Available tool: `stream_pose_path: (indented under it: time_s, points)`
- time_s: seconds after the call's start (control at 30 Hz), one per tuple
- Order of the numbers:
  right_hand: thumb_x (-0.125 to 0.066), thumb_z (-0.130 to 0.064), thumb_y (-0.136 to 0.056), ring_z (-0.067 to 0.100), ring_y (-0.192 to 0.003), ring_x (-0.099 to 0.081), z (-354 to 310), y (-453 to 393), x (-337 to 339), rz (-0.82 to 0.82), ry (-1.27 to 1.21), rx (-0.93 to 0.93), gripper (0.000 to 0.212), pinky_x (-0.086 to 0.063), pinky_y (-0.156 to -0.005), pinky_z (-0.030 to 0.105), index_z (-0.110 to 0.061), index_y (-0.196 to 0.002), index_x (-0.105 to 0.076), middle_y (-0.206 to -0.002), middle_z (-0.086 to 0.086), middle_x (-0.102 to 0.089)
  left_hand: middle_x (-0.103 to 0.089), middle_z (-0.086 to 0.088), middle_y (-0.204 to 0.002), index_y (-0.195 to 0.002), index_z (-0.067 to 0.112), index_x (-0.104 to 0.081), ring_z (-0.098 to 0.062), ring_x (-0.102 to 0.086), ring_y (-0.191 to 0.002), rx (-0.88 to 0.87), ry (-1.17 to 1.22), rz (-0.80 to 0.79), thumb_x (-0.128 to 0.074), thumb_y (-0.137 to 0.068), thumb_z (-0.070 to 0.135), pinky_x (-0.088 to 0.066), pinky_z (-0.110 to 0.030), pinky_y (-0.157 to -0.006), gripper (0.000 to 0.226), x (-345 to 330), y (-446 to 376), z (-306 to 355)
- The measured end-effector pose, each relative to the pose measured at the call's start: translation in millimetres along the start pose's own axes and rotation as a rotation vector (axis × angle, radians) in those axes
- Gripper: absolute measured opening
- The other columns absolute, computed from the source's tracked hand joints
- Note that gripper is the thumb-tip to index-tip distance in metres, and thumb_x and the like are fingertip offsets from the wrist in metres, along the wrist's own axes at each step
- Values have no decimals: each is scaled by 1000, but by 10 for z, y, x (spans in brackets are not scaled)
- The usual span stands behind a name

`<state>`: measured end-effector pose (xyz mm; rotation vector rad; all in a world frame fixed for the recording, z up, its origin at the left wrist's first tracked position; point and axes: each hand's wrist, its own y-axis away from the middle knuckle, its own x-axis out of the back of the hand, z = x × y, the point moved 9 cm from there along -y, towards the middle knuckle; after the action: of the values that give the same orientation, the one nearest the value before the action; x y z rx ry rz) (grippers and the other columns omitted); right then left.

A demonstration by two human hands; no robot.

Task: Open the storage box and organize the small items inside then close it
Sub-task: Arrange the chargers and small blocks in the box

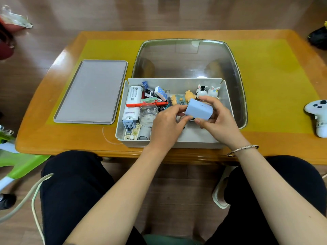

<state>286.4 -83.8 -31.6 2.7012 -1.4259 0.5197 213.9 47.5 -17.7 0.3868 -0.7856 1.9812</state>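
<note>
The grey storage box stands open at the table's front edge, and its grey lid lies flat to its left. Over the box's middle, my right hand grips a small light-blue block from the right. My left hand pinches the block's left end. Inside, the left half holds a white power bank, a red pen, a clear glass jar, clips and other small things. An orange figurine and two white rabbit figurines stand along the back wall.
A large clear plastic cover lies right behind the box. A white game controller rests at the table's right edge. My lap in dark trousers is under the table's front edge. A green plastic chair stands at the left.
</note>
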Motion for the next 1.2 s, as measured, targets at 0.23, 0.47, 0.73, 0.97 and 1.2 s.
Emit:
stream_pose_path:
  time_s: [0.23,0.47,0.73,0.97,1.2]
  points:
    - [-71,2,-77,-2,-106,-59,5,25,0,20,59,26,47,-55,-80,19,-23,-112,-51,-111,-15,-57,-62,-9,-115,-120,3,-61,-26,-55,-110,-74,6,-180,-72,-80,6,-39,-27,-95,42,-175,-37,16]
    - [-56,-8,-92,13,-90,-70,82,3,28,68,-154,-65,36,-57,-72,25,-10,-128,-52,-108,7,-67,-58,-6,-98,-104,5,-62,-22,-51,-95,-41,-64,-26,-78,-77,17,-32,-20,-79,34,-53,-18,-12]
    - [-46,-26,-98,-2,-85,-56,79,15,89,97,111,-32,21,-46,-68,8,-16,-115,-53,-96,-4,-59,-54,7,-96,-130,18,-46,-1,-51,-76,-49,47,-422,-82,-72,16,-43,-17,-71,69,-418,57,-26]
    - [-64,-31,-86,4,-85,-63,117,24,106,129,117,-99,23,-55,-61,19,-19,-102,-53,-86,-1,-64,-50,10,-110,-137,24,-42,-1,-51,-81,-134,7,-392,-81,-73,24,-43,-14,-74,74,-399,62,10]
    - [-59,-26,-90,13,-105,-50,-171,62,263,242,603,100,23,-39,-86,27,-19,-112,-59,-112,-4,-61,-52,10,-96,-131,18,-49,-9,-54,-80,-29,-63,-405,-83,-70,29,-47,-24,-76,71,-396,12,-84]
